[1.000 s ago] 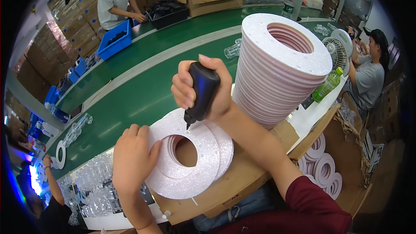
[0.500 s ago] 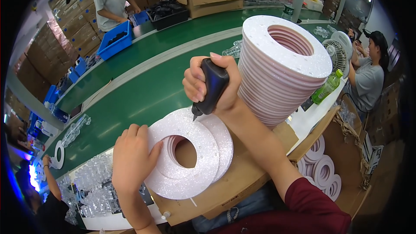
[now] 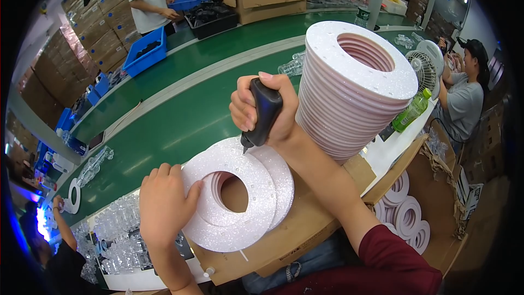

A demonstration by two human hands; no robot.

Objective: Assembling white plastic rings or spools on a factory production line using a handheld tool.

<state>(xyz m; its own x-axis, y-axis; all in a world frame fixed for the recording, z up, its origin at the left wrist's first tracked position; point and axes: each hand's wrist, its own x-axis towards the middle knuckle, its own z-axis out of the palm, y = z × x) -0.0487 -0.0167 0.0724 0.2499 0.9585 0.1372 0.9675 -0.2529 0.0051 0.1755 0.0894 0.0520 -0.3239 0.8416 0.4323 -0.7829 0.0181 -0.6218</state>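
A glittery white flat ring (image 3: 256,202) lies on top of a low stack of like rings on brown cardboard (image 3: 305,235); another ring (image 3: 282,183) sticks out at its right. My left hand (image 3: 169,202) holds the top ring at its left edge, thumb laid on the upper face and fingers at the rim. In my right hand (image 3: 281,117) is a black bottle-shaped hand tool (image 3: 266,106) with a narrow pointed tip, fist wrapped round its body. Its tip points down at the far part of the top ring; whether it touches, I cannot tell.
A tall ring stack (image 3: 349,98) stands right of my right hand, beside a green bottle (image 3: 412,110) and a fan (image 3: 423,68). More rings lie in a carton (image 3: 442,186) at lower right. Clear plastic pieces (image 3: 120,240) crowd the left. Beyond runs a green belt (image 3: 164,142). Other people work around.
My right hand and the black tool have shifted slightly left. My left hand has moved a little left and down. Across the belt, a person has stepped right.
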